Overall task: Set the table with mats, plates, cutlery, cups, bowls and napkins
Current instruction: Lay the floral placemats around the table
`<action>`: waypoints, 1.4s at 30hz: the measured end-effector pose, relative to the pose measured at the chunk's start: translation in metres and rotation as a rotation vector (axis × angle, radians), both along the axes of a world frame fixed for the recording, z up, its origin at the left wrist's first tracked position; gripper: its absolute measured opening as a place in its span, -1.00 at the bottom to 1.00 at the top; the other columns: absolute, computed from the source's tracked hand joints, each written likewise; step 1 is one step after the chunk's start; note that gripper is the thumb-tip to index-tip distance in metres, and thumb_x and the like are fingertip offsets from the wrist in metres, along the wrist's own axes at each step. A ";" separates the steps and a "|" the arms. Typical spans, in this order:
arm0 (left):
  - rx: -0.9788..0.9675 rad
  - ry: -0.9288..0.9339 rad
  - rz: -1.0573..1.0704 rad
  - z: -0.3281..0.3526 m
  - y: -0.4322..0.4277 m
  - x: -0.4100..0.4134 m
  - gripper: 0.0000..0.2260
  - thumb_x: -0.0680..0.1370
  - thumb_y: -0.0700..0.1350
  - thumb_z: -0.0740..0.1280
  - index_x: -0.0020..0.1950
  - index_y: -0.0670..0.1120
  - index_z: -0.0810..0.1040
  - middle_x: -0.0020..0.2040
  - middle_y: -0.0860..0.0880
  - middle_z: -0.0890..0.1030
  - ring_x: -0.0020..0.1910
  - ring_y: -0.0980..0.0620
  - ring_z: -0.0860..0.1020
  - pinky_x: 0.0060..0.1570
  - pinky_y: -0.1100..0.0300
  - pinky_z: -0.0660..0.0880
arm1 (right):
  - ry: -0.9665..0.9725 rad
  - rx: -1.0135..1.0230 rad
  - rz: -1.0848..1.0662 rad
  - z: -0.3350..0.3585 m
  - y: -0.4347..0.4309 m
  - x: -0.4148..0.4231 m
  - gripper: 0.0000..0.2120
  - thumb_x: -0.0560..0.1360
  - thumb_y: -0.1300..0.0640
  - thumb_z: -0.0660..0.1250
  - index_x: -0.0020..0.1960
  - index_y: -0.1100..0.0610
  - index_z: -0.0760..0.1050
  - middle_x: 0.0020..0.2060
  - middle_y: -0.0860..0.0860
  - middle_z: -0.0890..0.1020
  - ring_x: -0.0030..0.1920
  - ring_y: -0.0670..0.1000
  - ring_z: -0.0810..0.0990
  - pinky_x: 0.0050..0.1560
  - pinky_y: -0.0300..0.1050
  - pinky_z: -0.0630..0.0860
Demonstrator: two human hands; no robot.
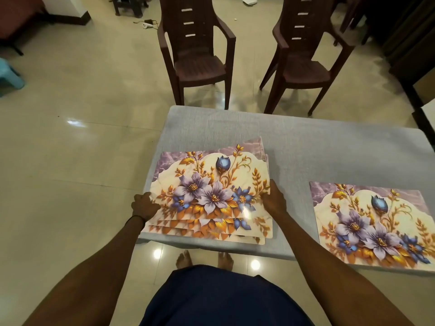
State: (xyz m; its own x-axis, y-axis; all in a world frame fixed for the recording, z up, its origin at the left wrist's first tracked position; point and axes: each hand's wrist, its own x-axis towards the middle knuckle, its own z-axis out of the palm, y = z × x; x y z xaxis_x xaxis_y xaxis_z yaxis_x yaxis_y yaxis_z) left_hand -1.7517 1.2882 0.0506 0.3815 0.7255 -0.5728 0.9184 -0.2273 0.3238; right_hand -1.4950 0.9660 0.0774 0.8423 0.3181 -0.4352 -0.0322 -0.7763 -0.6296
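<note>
A loose stack of floral mats (211, 184), purple and blue flowers with gold leaves on cream, lies on the left part of the grey-clothed table (306, 142). My left hand (144, 207) grips the top mat's left edge, fingers curled at it. My right hand (273, 200) grips the same mat's right edge. The top mat sits a little askew over the ones below. One more floral mat (372, 222) lies flat alone at the table's near right.
Two brown plastic chairs (197, 50) (303, 55) stand on the tiled floor beyond the table's far edge. A blue stool (9, 76) is at the far left. Dark furniture (412, 43) lines the right side. My bare feet (204, 258) show under the near edge.
</note>
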 end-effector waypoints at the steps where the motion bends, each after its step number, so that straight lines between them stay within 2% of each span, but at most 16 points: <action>1: -0.018 -0.006 0.014 -0.001 0.001 -0.002 -0.23 0.22 0.16 0.32 0.39 -0.13 0.39 0.30 -0.30 0.37 0.25 -0.31 0.40 0.30 -0.01 0.32 | 0.021 0.070 -0.012 0.002 0.001 0.003 -0.51 0.53 -0.21 0.21 0.37 -0.01 0.36 0.24 0.07 0.58 0.22 0.16 0.57 0.24 0.10 0.48; 2: -0.026 -0.026 0.030 -0.004 0.002 -0.003 -0.27 0.29 0.16 0.38 0.39 -0.15 0.40 0.31 -0.30 0.37 0.26 -0.32 0.40 0.31 -0.02 0.31 | 0.042 0.144 -0.043 0.003 0.003 0.007 -0.51 0.50 -0.19 0.23 0.36 -0.01 0.39 0.24 0.05 0.58 0.22 0.14 0.57 0.25 0.11 0.49; 4: -0.047 -0.086 0.071 -0.009 0.008 -0.007 -0.40 0.44 0.10 0.44 0.38 -0.18 0.43 0.32 -0.31 0.42 0.27 -0.32 0.42 0.30 -0.05 0.33 | 0.080 0.276 -0.092 0.011 0.009 0.015 -0.62 0.54 -0.06 0.30 0.33 -0.01 0.45 0.20 0.00 0.61 0.18 0.07 0.59 0.19 0.03 0.52; 7: -0.085 -0.234 0.128 -0.004 0.018 -0.009 -0.59 0.57 0.03 0.35 0.27 -0.25 0.52 0.25 -0.28 0.54 0.21 -0.28 0.49 0.19 -0.03 0.40 | 0.118 0.421 -0.072 0.029 0.017 0.024 -0.77 0.59 0.13 0.31 0.23 0.00 0.50 0.09 -0.04 0.63 0.06 -0.05 0.61 0.00 -0.14 0.52; 11: -0.184 -0.545 0.339 0.030 0.025 -0.009 -0.74 0.60 -0.03 0.32 0.12 -0.21 0.59 0.08 -0.20 0.62 0.05 -0.14 0.56 0.09 0.00 0.46 | 0.186 0.490 -0.079 0.035 0.030 0.027 -0.74 0.59 0.09 0.32 0.28 0.04 0.52 0.13 0.00 0.66 0.13 0.03 0.63 0.15 0.04 0.58; 14: -0.243 -0.701 0.398 0.047 0.047 -0.021 -0.85 0.58 -0.18 0.35 0.09 -0.24 0.60 0.00 -0.16 0.60 -0.02 -0.05 0.52 0.01 0.10 0.44 | 0.206 0.455 -0.084 0.035 0.049 0.024 -0.69 0.53 0.02 0.34 0.26 -0.02 0.52 0.12 -0.01 0.66 0.14 0.06 0.64 0.18 0.11 0.58; 17: -0.217 -0.720 0.378 0.053 0.078 -0.043 -0.79 0.53 -0.27 0.39 0.12 -0.35 0.59 -0.01 -0.16 0.61 -0.05 -0.03 0.52 -0.04 0.13 0.46 | 0.196 0.420 -0.063 0.034 0.081 0.008 -0.70 0.53 0.15 0.31 0.25 0.02 0.53 0.11 0.01 0.66 0.13 0.08 0.64 0.11 0.08 0.62; 21: -0.213 -0.719 0.391 0.056 0.119 -0.098 -0.82 0.51 -0.27 0.42 0.07 -0.32 0.61 -0.05 -0.16 0.61 -0.08 -0.02 0.51 -0.12 0.17 0.47 | 0.160 0.399 -0.100 0.035 0.139 -0.046 -0.65 0.51 0.35 0.25 0.24 0.12 0.55 0.07 0.06 0.66 0.00 0.03 0.62 -0.16 -0.18 0.58; 27: -0.187 -0.674 0.426 0.051 0.188 -0.201 -0.81 0.43 -0.30 0.49 0.03 -0.26 0.65 -0.10 -0.11 0.64 -0.19 0.05 0.52 -0.31 0.32 0.48 | 0.128 0.305 -0.090 0.017 0.228 -0.122 -0.65 0.52 0.33 0.28 0.30 0.20 0.51 0.12 0.08 0.61 0.05 0.11 0.57 0.04 -0.06 0.48; 32: -0.195 -0.685 0.515 0.055 0.238 -0.264 -0.77 0.36 -0.32 0.54 -0.01 -0.23 0.66 -0.14 -0.10 0.66 -0.22 0.03 0.56 -0.19 0.22 0.50 | 0.059 0.328 -0.106 0.016 0.303 -0.175 -0.61 0.44 0.41 0.33 0.25 0.23 0.53 0.10 0.14 0.63 0.08 0.12 0.57 0.03 -0.12 0.41; 35: -0.186 -0.701 0.517 0.053 0.267 -0.287 -0.76 0.38 -0.29 0.53 0.02 -0.20 0.65 -0.09 -0.09 0.67 -0.16 0.00 0.57 -0.11 0.18 0.51 | 0.048 0.317 -0.084 0.014 0.335 -0.193 -0.66 0.45 0.32 0.33 0.22 0.19 0.54 0.07 0.11 0.63 0.05 0.11 0.57 0.05 -0.06 0.48; 38: -0.176 -0.716 0.477 0.050 0.299 -0.289 -0.79 0.49 -0.29 0.44 0.11 -0.20 0.60 0.01 -0.13 0.65 -0.07 -0.03 0.56 -0.06 0.17 0.47 | 0.060 0.349 -0.031 0.017 0.363 -0.197 -0.75 0.56 0.22 0.30 0.23 0.17 0.52 0.04 0.05 0.62 0.05 0.09 0.58 0.01 -0.08 0.52; 42: -0.217 -0.735 0.498 0.046 0.339 -0.275 -0.79 0.61 -0.25 0.28 0.22 -0.25 0.55 0.08 -0.14 0.61 -0.01 -0.05 0.54 0.01 0.16 0.43 | 0.076 0.357 -0.041 0.009 0.401 -0.190 -0.79 0.56 0.20 0.31 0.19 0.14 0.54 0.05 0.08 0.65 0.02 0.10 0.62 0.01 -0.05 0.57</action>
State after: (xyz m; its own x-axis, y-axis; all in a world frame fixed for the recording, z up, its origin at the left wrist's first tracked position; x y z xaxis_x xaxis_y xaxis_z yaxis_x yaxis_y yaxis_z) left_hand -2.0270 1.6275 0.0964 0.3760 0.8087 -0.4524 0.4402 0.2738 0.8551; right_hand -1.6853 1.3675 0.0863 0.8270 0.4277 -0.3648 -0.1158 -0.5054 -0.8551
